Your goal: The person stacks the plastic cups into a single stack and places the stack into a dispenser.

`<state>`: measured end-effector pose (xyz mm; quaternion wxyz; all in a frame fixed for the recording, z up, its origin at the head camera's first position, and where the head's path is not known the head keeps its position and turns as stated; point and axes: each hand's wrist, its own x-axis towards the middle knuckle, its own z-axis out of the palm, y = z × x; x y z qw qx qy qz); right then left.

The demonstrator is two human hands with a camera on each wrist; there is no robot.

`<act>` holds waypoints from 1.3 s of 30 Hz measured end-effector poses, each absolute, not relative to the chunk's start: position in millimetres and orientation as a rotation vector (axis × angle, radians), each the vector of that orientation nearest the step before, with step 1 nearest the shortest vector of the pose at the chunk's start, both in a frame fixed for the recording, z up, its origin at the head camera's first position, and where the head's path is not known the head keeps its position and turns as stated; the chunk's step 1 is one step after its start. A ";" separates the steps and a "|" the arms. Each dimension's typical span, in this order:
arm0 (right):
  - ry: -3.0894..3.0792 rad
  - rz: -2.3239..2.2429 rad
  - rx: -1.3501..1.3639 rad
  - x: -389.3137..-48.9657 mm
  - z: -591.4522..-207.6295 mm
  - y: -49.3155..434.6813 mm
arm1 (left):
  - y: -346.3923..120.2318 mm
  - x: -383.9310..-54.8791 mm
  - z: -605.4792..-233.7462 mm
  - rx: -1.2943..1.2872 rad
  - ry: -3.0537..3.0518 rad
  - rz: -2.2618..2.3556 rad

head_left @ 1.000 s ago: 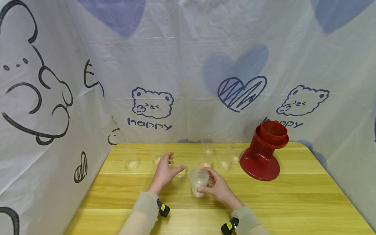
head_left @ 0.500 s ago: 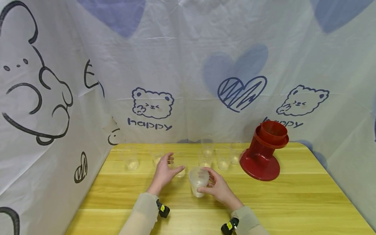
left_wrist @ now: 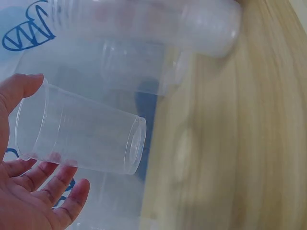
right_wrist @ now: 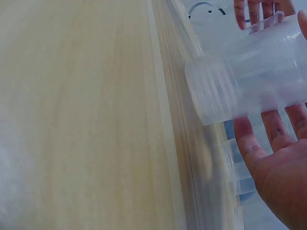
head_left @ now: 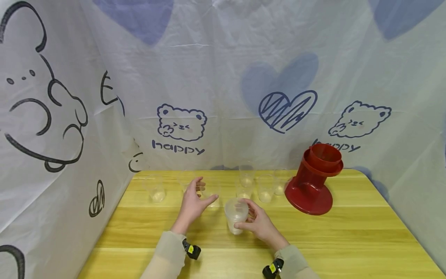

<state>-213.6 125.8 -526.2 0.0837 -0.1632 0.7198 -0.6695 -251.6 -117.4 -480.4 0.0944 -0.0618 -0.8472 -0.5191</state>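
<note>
My left hand (head_left: pixel 191 204) pinches a single clear plastic cup (left_wrist: pixel 91 129) near its rim, thumb on one side and fingertips on the other. In the left wrist view the cup's base shows apart from the table. To its right, my right hand (head_left: pixel 262 224) grips a stack of nested clear plastic cups (head_left: pixel 237 215), fingers along one side and thumb on the other. The right wrist view shows the many ridged rims or bases of this stack (right_wrist: pixel 259 72) close together, held just over the wooden table.
Several clear cups stand along the table's back, among them a far-left cup (head_left: pixel 156 190) and a cup (head_left: pixel 266 190) right of centre. A red plastic stand (head_left: pixel 310 190) with a round base and ringed top is at the back right. Printed white cloth (head_left: pixel 223 77) hangs behind the table (head_left: pixel 355 232).
My left hand has moved slightly left and up with the single cup, lifting it a little. The right hand and the cup stack have stayed put.
</note>
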 end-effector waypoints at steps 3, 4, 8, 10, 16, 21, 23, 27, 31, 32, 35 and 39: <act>2.151 -1.992 -0.471 -213.8 -526.4 125.8 | -117.4 -247.6 -474.5 -0.193 -2.496 -1.545; 2.149 -1.992 -0.468 -213.9 -526.5 125.7 | -117.6 -246.4 -472.9 -0.195 -2.492 -1.544; 2.147 -1.995 -0.468 -213.8 -526.6 125.6 | -117.6 -241.4 -466.2 -0.207 -2.467 -1.551; 2.143 -1.998 -0.471 -213.5 -526.5 125.5 | -117.7 -239.0 -463.1 -0.215 -2.455 -1.551; 2.148 -1.997 -0.468 -213.7 -527.0 125.6 | -119.1 -232.7 -456.5 -0.253 -2.432 -1.546; 2.148 -1.994 -0.471 -213.9 -528.0 125.2 | -120.4 -228.2 -451.8 -0.262 -2.411 -1.570; 2.152 -1.995 -0.473 -214.2 -528.4 125.2 | -120.9 -227.3 -450.3 -0.266 -2.405 -1.573; 2.153 -2.001 -0.472 -214.4 -527.9 125.2 | -121.7 -225.9 -447.3 -0.294 -2.384 -1.584; 2.145 -1.997 -0.457 -214.5 -525.8 125.5 | -121.6 -224.0 -444.2 -0.318 -2.367 -1.611; 2.144 -1.996 -0.453 -214.5 -525.1 125.6 | -121.1 -223.4 -443.1 -0.322 -2.364 -1.620; 2.144 -1.988 -0.448 -214.4 -523.5 126.1 | -120.0 -221.7 -440.0 -0.335 -2.350 -1.648; 2.151 -1.980 -0.446 -214.6 -522.4 126.1 | -118.0 -219.9 -434.7 -0.360 -2.331 -1.647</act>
